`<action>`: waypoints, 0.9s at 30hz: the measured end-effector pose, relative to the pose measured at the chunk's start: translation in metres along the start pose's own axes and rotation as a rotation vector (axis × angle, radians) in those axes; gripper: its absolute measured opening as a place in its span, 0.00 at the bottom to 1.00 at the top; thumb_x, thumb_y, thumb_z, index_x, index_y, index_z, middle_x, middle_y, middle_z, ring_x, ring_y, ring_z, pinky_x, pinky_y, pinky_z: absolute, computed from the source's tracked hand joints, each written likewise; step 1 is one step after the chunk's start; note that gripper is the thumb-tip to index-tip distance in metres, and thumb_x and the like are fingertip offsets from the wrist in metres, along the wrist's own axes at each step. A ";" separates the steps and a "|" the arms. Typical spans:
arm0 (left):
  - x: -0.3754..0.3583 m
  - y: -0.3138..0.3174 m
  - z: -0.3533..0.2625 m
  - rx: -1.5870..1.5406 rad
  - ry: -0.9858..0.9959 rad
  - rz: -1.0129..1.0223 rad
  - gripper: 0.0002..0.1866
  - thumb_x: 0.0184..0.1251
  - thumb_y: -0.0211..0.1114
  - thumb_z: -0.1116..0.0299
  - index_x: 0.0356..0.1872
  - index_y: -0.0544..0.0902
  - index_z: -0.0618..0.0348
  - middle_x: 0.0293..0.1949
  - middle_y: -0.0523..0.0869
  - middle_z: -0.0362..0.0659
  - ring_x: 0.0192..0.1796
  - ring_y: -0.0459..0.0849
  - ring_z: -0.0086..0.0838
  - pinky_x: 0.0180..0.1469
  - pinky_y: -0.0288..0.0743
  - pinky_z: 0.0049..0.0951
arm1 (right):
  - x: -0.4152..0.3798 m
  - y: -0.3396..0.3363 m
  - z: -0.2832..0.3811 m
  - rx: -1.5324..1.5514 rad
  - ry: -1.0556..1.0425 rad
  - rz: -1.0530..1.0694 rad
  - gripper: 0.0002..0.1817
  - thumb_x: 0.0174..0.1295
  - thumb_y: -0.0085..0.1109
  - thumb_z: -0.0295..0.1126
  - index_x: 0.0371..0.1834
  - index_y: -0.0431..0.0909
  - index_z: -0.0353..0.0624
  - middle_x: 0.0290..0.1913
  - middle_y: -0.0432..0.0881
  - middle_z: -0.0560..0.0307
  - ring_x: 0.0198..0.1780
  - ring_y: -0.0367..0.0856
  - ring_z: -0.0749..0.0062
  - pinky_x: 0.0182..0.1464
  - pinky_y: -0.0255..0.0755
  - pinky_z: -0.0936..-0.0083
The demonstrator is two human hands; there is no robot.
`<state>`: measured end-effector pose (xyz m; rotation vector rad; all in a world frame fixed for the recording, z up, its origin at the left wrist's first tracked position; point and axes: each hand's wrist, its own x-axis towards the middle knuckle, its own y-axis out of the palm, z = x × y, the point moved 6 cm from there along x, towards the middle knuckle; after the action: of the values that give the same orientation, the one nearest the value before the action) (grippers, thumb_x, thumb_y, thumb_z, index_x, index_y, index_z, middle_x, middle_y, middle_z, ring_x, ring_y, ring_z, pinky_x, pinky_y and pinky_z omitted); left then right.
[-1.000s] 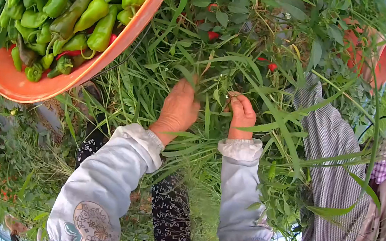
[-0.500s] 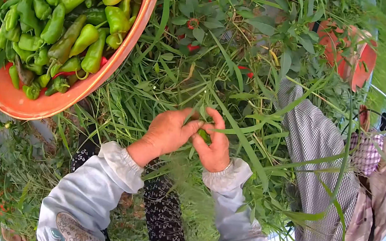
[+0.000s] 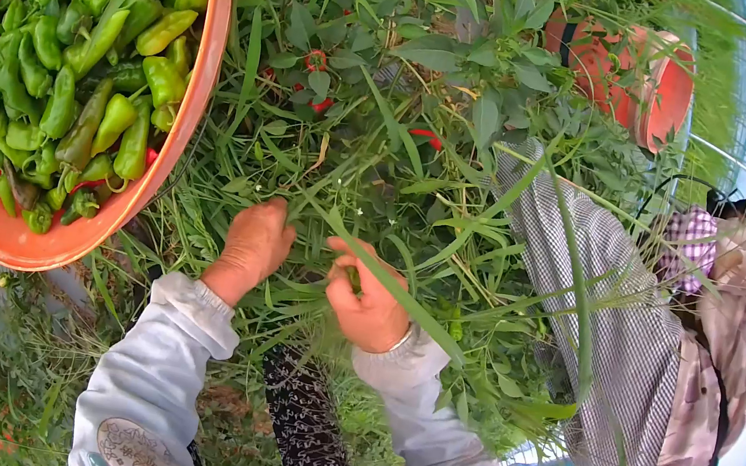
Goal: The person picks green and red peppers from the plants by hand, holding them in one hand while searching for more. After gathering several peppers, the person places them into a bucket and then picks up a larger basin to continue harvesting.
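Note:
My right hand (image 3: 369, 303) is curled around a green pepper (image 3: 353, 279), of which only a small part shows between thumb and fingers. A long grass blade crosses in front of that hand. To its left, my left hand (image 3: 256, 242) reaches into the pepper plants and grass, back of the hand up. Its fingers are curled down among the leaves, and whatever they grip is hidden. Red peppers (image 3: 426, 137) hang in the foliage beyond both hands. An orange tub (image 3: 208, 61) full of mostly green peppers (image 3: 62, 101) stands at the upper left.
Another person in checked and camouflage clothing (image 3: 586, 335) bends into the plants at the right. An orange bucket (image 3: 668, 92) lies tipped at the upper right. Tall grass blades (image 3: 583, 296) cross the view. My patterned trouser leg (image 3: 313, 428) is below my hands.
My hands have come apart: the left moved left into the leaves, the right shifted slightly left and down with the green pepper. The tub and surroundings have shifted left in view.

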<state>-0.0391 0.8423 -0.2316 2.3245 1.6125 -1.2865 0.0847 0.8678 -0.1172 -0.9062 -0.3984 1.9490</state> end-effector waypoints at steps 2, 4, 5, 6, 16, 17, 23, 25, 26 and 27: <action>-0.006 -0.003 0.005 -0.073 -0.049 0.066 0.19 0.56 0.63 0.70 0.46 0.71 0.67 0.39 0.82 0.57 0.43 0.81 0.51 0.46 0.75 0.43 | 0.017 -0.015 0.001 0.228 0.001 -0.049 0.17 0.54 0.57 0.23 0.49 0.74 0.40 0.28 0.79 0.56 0.30 0.77 0.73 0.35 0.71 0.77; -0.024 -0.010 -0.014 -0.091 0.050 -0.031 0.22 0.56 0.64 0.70 0.51 0.69 0.66 0.44 0.79 0.57 0.47 0.79 0.50 0.49 0.74 0.42 | 0.045 -0.022 -0.020 0.458 0.192 -0.070 0.12 0.63 0.57 0.31 0.47 0.75 0.37 0.27 0.78 0.63 0.28 0.74 0.81 0.31 0.68 0.82; -0.033 -0.018 -0.027 -0.108 0.155 -0.132 0.26 0.56 0.64 0.69 0.55 0.68 0.64 0.49 0.77 0.57 0.51 0.77 0.50 0.52 0.73 0.42 | 0.062 -0.028 -0.037 0.518 0.330 -0.118 0.12 0.64 0.56 0.33 0.45 0.77 0.36 0.24 0.76 0.64 0.24 0.71 0.82 0.27 0.66 0.84; -0.039 -0.021 -0.029 -0.203 0.084 -0.119 0.28 0.58 0.63 0.69 0.59 0.66 0.63 0.56 0.72 0.56 0.56 0.73 0.51 0.56 0.70 0.41 | 0.082 -0.032 -0.053 0.611 0.398 -0.228 0.11 0.64 0.55 0.33 0.43 0.78 0.36 0.21 0.76 0.63 0.21 0.69 0.83 0.24 0.64 0.85; -0.168 -0.026 -0.054 -0.600 -0.155 -0.290 0.18 0.57 0.61 0.77 0.50 0.72 0.62 0.49 0.76 0.51 0.40 0.82 0.40 0.37 0.79 0.34 | 0.203 -0.017 -0.140 -0.709 0.230 0.035 0.19 0.54 0.56 0.28 0.51 0.77 0.51 0.48 0.78 0.44 0.50 0.75 0.45 0.53 0.68 0.57; -0.166 -0.018 -0.052 -0.553 -0.123 -0.229 0.17 0.57 0.61 0.76 0.49 0.72 0.62 0.49 0.76 0.52 0.38 0.82 0.41 0.37 0.78 0.35 | 0.203 -0.010 -0.147 -0.703 0.230 0.037 0.19 0.54 0.56 0.28 0.51 0.77 0.51 0.48 0.78 0.44 0.50 0.75 0.45 0.53 0.68 0.57; -0.140 -0.017 -0.063 -0.622 -0.092 -0.103 0.13 0.60 0.60 0.77 0.46 0.75 0.65 0.40 0.80 0.49 0.35 0.83 0.34 0.35 0.78 0.28 | 0.203 -0.002 -0.144 -0.669 0.051 -0.097 0.24 0.55 0.57 0.35 0.58 0.73 0.50 0.58 0.70 0.40 0.54 0.73 0.45 0.57 0.67 0.60; -0.139 -0.017 -0.064 -0.637 -0.101 -0.070 0.12 0.60 0.60 0.77 0.45 0.76 0.66 0.38 0.81 0.48 0.35 0.83 0.34 0.35 0.77 0.29 | 0.204 0.000 -0.155 -0.675 0.116 -0.020 0.24 0.54 0.59 0.36 0.56 0.74 0.48 0.58 0.69 0.41 0.56 0.72 0.47 0.56 0.68 0.62; -0.137 -0.020 -0.067 -0.629 -0.096 -0.065 0.12 0.60 0.60 0.77 0.45 0.76 0.66 0.38 0.81 0.48 0.35 0.83 0.34 0.35 0.77 0.29 | 0.196 -0.002 -0.157 -0.579 0.201 -0.090 0.23 0.54 0.59 0.35 0.56 0.74 0.48 0.56 0.70 0.41 0.55 0.72 0.47 0.56 0.69 0.62; -0.135 -0.025 -0.070 -0.602 -0.070 -0.076 0.11 0.60 0.60 0.77 0.44 0.76 0.66 0.38 0.81 0.48 0.35 0.83 0.33 0.35 0.77 0.28 | 0.192 -0.004 -0.164 -0.479 0.284 -0.163 0.23 0.54 0.59 0.34 0.56 0.74 0.47 0.54 0.71 0.41 0.55 0.72 0.48 0.55 0.69 0.63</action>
<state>-0.0322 0.7830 -0.0897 1.8463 1.7651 -0.7320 0.1482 1.0189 -0.3090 -1.3887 -0.7631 1.5694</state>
